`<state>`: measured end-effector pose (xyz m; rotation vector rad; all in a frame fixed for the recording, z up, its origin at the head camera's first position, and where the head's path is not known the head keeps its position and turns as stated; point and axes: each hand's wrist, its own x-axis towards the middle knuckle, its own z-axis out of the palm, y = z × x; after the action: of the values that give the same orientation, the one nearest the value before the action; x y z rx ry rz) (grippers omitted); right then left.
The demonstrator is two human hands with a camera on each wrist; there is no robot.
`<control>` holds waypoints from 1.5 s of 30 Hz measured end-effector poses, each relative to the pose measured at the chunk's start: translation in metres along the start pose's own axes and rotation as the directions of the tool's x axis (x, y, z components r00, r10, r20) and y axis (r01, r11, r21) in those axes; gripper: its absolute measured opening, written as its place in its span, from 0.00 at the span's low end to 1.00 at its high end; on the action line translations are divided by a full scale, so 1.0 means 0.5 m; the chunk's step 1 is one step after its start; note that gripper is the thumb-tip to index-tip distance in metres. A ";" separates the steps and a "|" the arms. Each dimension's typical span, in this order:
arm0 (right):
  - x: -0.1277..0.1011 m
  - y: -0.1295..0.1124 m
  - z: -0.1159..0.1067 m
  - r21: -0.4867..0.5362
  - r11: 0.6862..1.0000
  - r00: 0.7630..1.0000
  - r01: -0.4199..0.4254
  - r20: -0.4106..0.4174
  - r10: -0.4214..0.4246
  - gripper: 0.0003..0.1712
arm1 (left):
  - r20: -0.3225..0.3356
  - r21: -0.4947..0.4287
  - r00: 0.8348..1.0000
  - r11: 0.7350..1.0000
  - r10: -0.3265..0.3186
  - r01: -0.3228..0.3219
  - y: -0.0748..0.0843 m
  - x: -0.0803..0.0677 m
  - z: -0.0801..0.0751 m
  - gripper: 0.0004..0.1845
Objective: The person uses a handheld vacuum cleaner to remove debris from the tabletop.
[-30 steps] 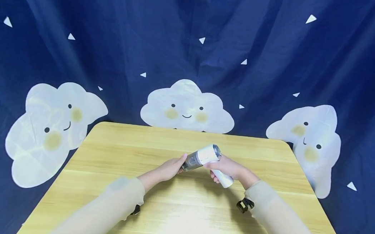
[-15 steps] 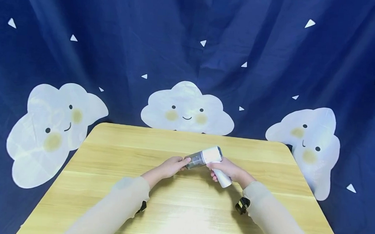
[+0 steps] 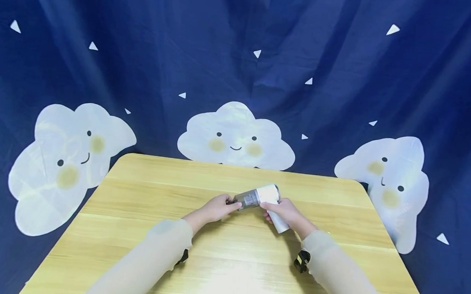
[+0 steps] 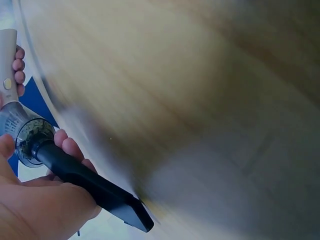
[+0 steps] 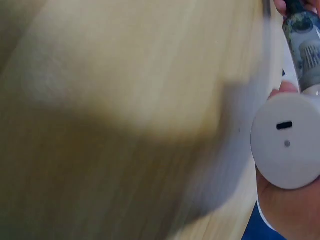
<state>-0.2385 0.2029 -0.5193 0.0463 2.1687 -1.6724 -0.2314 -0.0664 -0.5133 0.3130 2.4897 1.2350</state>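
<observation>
Gripping a small white handheld vacuum above a wooden table, a person's right hand is curling its fingers round the white handle while the left hand is pinching the dark front end, seen from the head. Closing round the black nozzle, the left hand's fingers are pressing beside the clear dust cup in the left wrist view. Filling the right wrist view, the handle's round white base is sitting against the right hand's curled fingers.

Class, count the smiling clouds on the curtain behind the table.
3: one cloud left of the table, one centred behind it, one right. Others may lie outside the frame.
</observation>
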 end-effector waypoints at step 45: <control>0.013 0.007 0.054 -0.391 0.910 0.882 -0.136 -0.467 -0.068 0.35 | -0.123 0.141 0.992 0.990 0.010 0.007 -0.017 0.036 -0.003 0.27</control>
<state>-0.2355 0.1771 -0.5301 0.4120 2.8277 -1.2289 -0.2490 -0.0664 -0.5227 0.2817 2.6900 1.1119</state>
